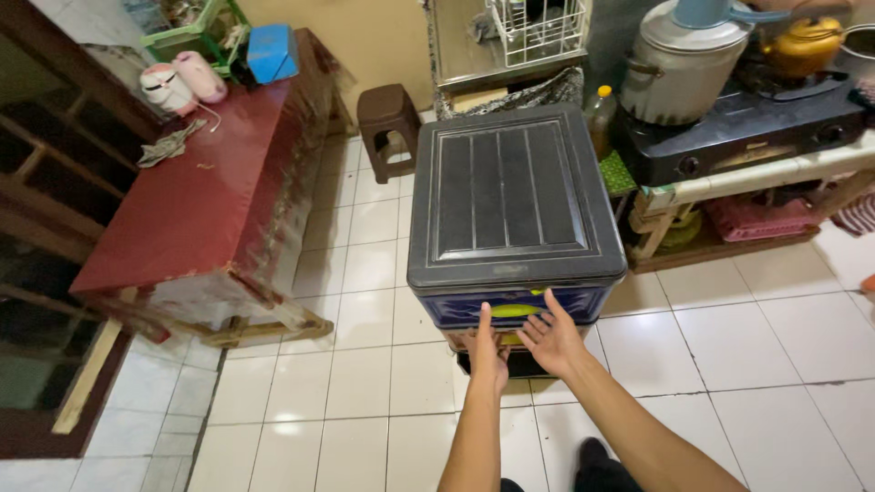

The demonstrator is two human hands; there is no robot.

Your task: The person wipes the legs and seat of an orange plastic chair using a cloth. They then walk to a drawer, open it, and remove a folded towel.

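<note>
At the plastic drawer cabinet (516,219), the left hand (486,351) and right hand (550,339) press open-fingered on a drawer front (515,312), apparently closed.

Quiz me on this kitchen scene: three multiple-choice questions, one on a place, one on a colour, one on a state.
1. Where are both hands?
A. on the front of the drawer cabinet
B. on the stove
C. on the stool

2. What colour is the long table's top?
A. white
B. red
C. green

3. Is the left hand gripping anything?
A. yes, a bottle
B. yes, a cable
C. no, its fingers lie open

Key: 1 A, left hand and right hand press the drawer cabinet; 2 B, the table is red; 3 C, fingers lie flat.
</note>
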